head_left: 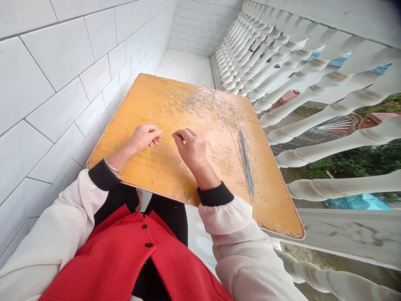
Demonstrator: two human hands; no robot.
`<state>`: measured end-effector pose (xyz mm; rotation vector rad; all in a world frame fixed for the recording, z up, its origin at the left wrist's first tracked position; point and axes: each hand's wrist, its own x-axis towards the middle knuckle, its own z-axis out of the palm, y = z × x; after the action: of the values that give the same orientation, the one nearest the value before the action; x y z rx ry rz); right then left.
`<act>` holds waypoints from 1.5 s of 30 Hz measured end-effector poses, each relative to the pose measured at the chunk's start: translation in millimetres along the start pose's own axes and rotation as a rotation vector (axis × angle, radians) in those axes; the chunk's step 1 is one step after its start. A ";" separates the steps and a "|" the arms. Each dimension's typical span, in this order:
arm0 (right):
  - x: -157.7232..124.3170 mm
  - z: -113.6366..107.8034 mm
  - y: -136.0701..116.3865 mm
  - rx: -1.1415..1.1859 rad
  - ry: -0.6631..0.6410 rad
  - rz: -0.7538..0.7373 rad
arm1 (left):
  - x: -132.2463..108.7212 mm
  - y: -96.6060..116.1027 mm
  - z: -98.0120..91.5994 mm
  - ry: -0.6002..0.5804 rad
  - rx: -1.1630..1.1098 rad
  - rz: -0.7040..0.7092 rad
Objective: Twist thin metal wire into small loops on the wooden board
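Note:
A thin, pale wire (166, 133) stretches between my two hands above the wooden table. My left hand (146, 137) pinches it, with loops of the wire curling above and below the fingers. The fingertips of my right hand (190, 149) are pressed together on the wire's other side, a short gap away. Beyond my hands, a loose tangle of curled wires (191, 102) spreads over the far part of the table. A bundle of straight grey wires (246, 165) lies to the right of my right hand.
The wooden table (156, 179) has worn patches and a rounded near right corner. A white tiled wall (62, 104) runs along its left side. White balusters (328, 113) stand close on the right.

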<state>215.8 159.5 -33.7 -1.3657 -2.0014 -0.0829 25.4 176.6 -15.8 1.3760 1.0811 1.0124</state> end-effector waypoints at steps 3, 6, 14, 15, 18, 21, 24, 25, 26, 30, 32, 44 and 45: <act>1.1 -2.7 4.3 -0.056 -0.014 0.003 | 0.0 -0.4 -0.2 0.018 0.003 -0.005; 3.2 -4.5 8.6 -0.141 -0.038 -0.025 | -1.1 0.9 -0.1 0.023 -0.021 -0.038; 6.8 1.9 17.1 -0.265 -0.059 0.044 | -2.7 5.9 2.0 0.025 -0.054 -0.071; 6.6 4.1 17.7 -0.249 -0.058 0.074 | -2.7 6.2 2.3 0.026 -0.054 -0.075; 5.0 11.8 18.1 -0.151 -0.084 0.157 | -1.9 6.0 2.7 0.036 -0.042 -0.085; 2.6 17.0 18.0 -0.073 -0.150 0.202 | -0.1 3.6 2.1 0.055 0.004 -0.097; 0.9 16.0 19.1 -0.131 -0.196 0.173 | 2.1 -0.1 1.0 0.073 0.079 -0.093; 0.6 14.8 19.3 -0.160 -0.190 0.140 | 2.7 -1.3 0.7 0.079 0.104 -0.086; 0.3 13.6 19.1 -0.185 -0.171 0.100 | 3.2 -2.3 0.4 0.084 0.126 -0.078; -0.1 10.9 11.0 -0.244 -0.062 -0.047 | 4.0 -3.2 1.1 0.086 0.169 -0.059; 0.2 10.4 3.4 -0.253 -0.055 -0.099 | 3.3 -1.5 1.9 0.070 0.170 -0.053; 3.6 11.6 -7.9 -0.245 -0.192 -0.084 | 0.1 0.3 2.0 -0.041 0.089 -0.028; 3.1 12.2 -8.8 -0.243 -0.197 -0.069 | 0.3 0.0 2.0 -0.044 0.086 -0.023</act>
<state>201.6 163.2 -38.2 -1.5049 -2.2622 -0.2378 27.4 176.4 -16.0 1.4457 1.1161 0.9243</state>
